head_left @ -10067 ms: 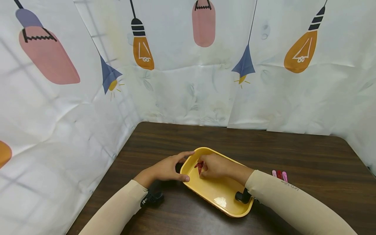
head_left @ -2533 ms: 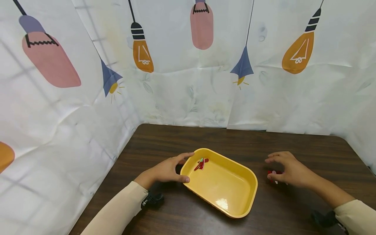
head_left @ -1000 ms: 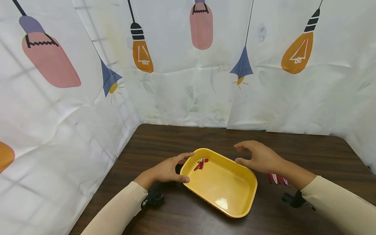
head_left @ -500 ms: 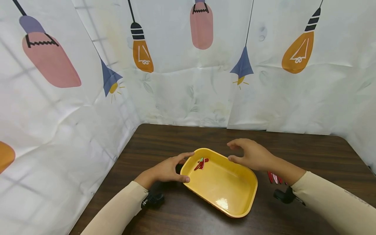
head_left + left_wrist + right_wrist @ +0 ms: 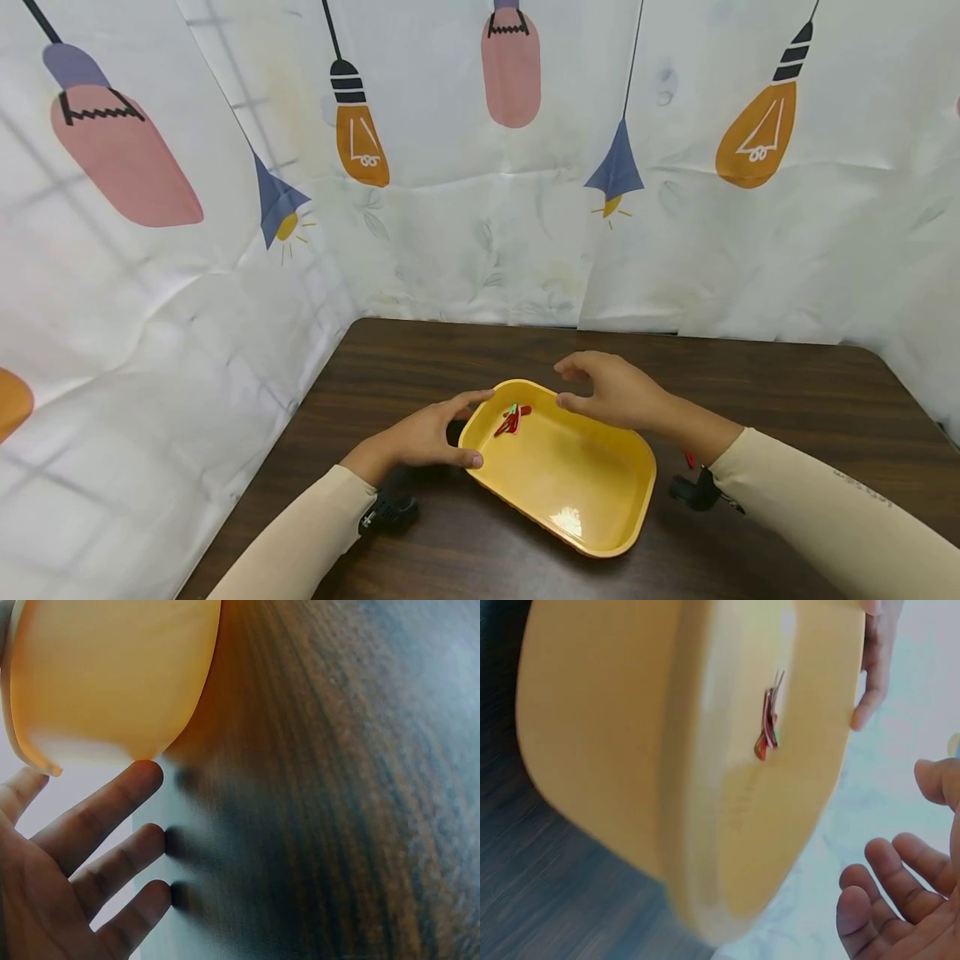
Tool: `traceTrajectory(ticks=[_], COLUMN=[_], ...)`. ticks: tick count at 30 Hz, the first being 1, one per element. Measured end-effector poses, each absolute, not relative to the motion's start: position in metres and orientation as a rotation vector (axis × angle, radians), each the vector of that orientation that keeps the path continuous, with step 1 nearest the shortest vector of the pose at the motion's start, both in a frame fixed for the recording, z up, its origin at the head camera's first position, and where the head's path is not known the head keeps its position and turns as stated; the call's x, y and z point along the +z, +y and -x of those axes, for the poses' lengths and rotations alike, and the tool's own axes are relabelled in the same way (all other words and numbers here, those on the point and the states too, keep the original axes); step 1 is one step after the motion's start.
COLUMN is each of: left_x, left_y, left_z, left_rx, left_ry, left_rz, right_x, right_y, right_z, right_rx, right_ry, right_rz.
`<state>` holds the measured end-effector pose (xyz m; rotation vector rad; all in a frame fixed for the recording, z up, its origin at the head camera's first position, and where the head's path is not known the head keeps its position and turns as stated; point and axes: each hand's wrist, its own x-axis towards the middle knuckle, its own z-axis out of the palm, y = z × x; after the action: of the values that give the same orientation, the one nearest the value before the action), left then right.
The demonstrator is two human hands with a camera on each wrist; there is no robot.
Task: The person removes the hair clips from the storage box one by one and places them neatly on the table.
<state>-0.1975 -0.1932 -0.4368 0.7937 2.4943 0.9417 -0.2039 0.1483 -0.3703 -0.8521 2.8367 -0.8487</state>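
Dark table, lamp-print sheeting behind, yellow tray (left grip, right grip relaxed).

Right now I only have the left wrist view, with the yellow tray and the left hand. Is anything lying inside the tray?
Observer: Yes, the head view shows a small cluster of hair clips inside the tray, near the end by the left hand.
Reviewer: And where is the right hand?
Observer: In the head view, it's at the tray's far long side; I can't tell from there whether it touches the rim.
Reviewer: Any clip outside the tray?
Observer: At least one red clip shows on the table, partly hidden by the right arm.
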Motion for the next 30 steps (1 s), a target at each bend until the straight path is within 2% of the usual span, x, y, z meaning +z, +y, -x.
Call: traceTrajectory(ticks=[17,30], left_x=[-0.439,-0.436], left_y=[-0.197,-0.194], left_z=[0.192,0.196], left_rx=[0.973,0.975], left_ry=[2.473,2.463], left_rz=[-0.788,-0.822], right_x=[-0.379,-0.365], right_y=[0.118,0.109], right_z=[0.201,0.205], right_rx=[-0.908,-0.895], right_ry=[2.771,2.78], right_rz=[0.829,0.865])
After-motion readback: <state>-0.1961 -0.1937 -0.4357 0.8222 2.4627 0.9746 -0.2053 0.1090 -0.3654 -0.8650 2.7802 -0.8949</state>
